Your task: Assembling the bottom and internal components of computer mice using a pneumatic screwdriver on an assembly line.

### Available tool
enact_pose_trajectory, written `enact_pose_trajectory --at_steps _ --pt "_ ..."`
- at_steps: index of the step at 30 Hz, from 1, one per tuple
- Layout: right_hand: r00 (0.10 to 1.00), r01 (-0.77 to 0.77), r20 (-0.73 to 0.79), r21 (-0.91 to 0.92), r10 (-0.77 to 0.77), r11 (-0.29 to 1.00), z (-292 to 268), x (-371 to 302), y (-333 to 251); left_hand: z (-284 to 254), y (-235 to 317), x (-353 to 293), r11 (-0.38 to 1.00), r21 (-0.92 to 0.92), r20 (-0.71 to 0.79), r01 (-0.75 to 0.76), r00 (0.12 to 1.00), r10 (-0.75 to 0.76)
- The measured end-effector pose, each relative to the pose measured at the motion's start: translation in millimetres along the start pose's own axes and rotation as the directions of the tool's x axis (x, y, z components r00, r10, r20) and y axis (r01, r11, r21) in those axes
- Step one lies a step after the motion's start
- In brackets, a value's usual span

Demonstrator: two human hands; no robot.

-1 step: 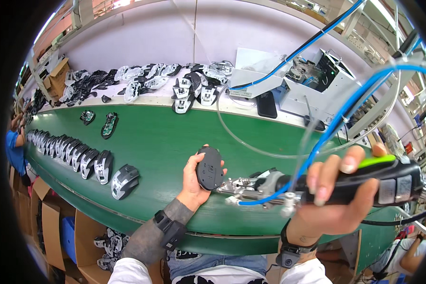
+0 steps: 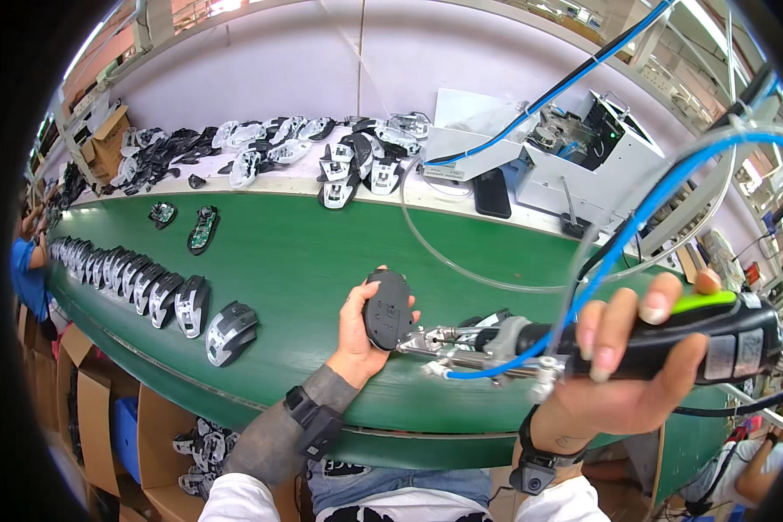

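Observation:
Over the green bench my left hand (image 2: 354, 329) is closed around a dark computer mouse (image 2: 385, 311), its flat underside facing up. A black power screwdriver (image 2: 696, 335) with a lime-green lever lies nearly level in my right hand (image 2: 626, 365), whose fingers wrap its body. Its metal nose (image 2: 448, 342) points left, and the tip meets the mouse's lower right edge; the exact contact is too small to tell. A blue air hose (image 2: 622, 239) loops over the tool. Partly hidden behind the nose, another mouse part (image 2: 487, 319) lies on the bench.
A row of grey-and-black mouse shells (image 2: 191, 304) runs along the left, with one shell (image 2: 231, 333) nearest me. Two green circuit boards (image 2: 203, 230) lie beyond. The back shelf holds loose shells (image 2: 339, 165), a phone (image 2: 492, 193) and a white machine (image 2: 574, 183). Cartons (image 2: 161, 435) stand below.
My right hand and the screwdriver have shifted slightly to the right, and the blue hose has swung a little. The mouse stays in my left hand, almost unmoved.

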State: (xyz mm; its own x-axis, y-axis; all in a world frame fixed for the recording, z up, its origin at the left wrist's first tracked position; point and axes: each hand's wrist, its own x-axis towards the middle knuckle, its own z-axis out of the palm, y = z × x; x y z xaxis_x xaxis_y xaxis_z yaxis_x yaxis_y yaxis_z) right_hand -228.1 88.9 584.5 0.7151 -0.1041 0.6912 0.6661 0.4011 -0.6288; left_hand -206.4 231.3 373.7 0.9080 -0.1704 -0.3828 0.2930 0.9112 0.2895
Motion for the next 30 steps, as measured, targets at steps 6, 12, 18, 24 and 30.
enact_pose_trajectory --at_steps 6,12,18,24,30 --pt "0.992 -0.108 -0.055 0.034 0.11 0.994 6 -4 -6 6 -8 -4 0.996 -0.045 0.104 0.073 0.992 -0.068" --pt "0.976 -0.214 -0.028 0.048 0.216 0.976 15 -9 -4 11 -8 -8 0.99 -0.076 0.155 0.115 0.983 -0.102" --pt "0.979 -0.2 0.052 0.099 0.196 0.975 12 -13 1 15 -8 -18 0.99 -0.08 0.175 0.118 0.979 -0.103" --pt "0.975 -0.22 0.024 -0.025 0.22 0.975 18 -3 -1 19 -2 -20 0.934 0.347 0.073 -0.092 0.995 0.071" --pt "0.958 -0.231 0.143 -0.128 0.248 0.965 -12 19 -14 13 7 -7 0.698 0.634 0.141 -0.333 0.937 0.319"
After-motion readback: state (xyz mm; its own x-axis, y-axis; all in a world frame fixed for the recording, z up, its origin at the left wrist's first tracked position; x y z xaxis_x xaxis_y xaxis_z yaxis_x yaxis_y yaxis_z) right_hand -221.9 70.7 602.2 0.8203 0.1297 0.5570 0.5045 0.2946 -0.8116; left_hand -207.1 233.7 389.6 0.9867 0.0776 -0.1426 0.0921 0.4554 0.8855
